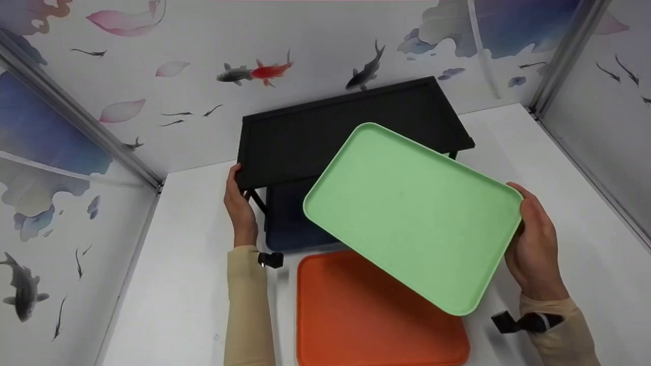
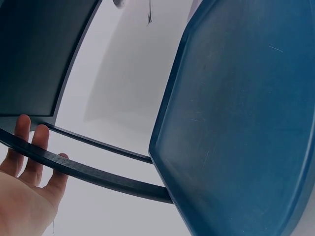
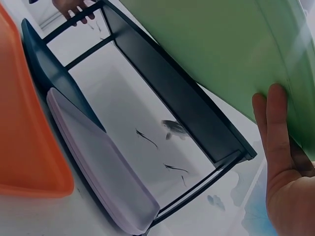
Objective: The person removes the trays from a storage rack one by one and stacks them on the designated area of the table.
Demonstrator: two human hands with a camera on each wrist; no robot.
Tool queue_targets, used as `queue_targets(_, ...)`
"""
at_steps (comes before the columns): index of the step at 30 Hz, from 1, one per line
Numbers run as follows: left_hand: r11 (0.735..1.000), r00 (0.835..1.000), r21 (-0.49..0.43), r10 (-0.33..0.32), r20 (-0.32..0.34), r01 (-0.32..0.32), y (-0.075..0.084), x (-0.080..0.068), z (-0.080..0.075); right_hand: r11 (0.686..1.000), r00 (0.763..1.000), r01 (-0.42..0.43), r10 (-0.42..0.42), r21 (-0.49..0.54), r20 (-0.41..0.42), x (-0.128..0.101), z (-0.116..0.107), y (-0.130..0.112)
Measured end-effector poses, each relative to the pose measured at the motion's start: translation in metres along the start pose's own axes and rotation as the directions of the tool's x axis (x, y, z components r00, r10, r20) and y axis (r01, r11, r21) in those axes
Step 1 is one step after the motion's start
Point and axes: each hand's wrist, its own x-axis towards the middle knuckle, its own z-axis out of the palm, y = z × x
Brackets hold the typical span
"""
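My left hand [image 1: 240,208] holds the left end of a black two-tier rack [image 1: 305,145]. In the left wrist view its fingers [image 2: 39,142] reach past a dark side bar [image 2: 83,168] to the underside of the rack's top. On the right, my right hand [image 1: 536,244] pinches the edge of a light green tray [image 1: 417,218], thumb side above and fingers [image 3: 278,118] spread against its underside. The green tray is tilted in the air, overlapping the rack's front and an orange tray [image 1: 371,315] below.
A dark blue tray [image 1: 290,223] lies under the rack's top. Beside it, in the right wrist view, are lavender trays [image 3: 103,162], hidden from above by the green one. The white table [image 1: 193,284] is bounded by patterned walls [image 1: 193,30] behind and at both sides.
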Motion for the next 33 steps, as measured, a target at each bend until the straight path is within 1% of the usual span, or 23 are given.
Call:
queue_targets(6,1.0,1.0,-0.003,0.003,0.006,-0.003,-0.0007,0.0007,0.0004,1.0,1.0,-0.01,0.01,0.01,0.002,-0.001,0.0005,0.0014)
queue_targets(13,1.0,1.0,-0.001,0.005,0.005,-0.005,-0.0013,0.0012,0.001,1.0,1.0,-0.017,0.017,-0.014,0.008,-0.0017,0.0006,0.0033)
queue_targets(16,1.0,1.0,-0.002,0.007,0.006,-0.007,-0.0009,0.0009,0.0012,1.0,1.0,-0.018,0.018,-0.008,0.014,-0.002,0.0006,0.0036)
queue_targets(19,1.0,1.0,-0.008,0.007,0.006,-0.007,-0.0002,0.0006,0.0011,1.0,1.0,-0.017,0.017,-0.024,0.014,-0.002,0.001,0.0041)
queue_targets(23,1.0,1.0,-0.026,0.0,0.005,0.0,0.0015,0.0004,0.0012,0.997,1.0,-0.018,0.018,-0.072,0.006,-0.0023,0.0013,0.0053)
queue_targets(29,1.0,1.0,-0.031,-0.005,0.0,0.005,0.0018,0.0007,0.001,1.0,0.999,-0.008,0.009,-0.028,0.043,-0.0027,0.001,0.0062)
queue_targets(33,1.0,1.0,-0.022,0.013,-0.006,-0.013,0.0005,0.0012,0.0007,1.0,0.999,-0.013,0.014,-0.024,0.051,-0.0027,0.001,0.0061)
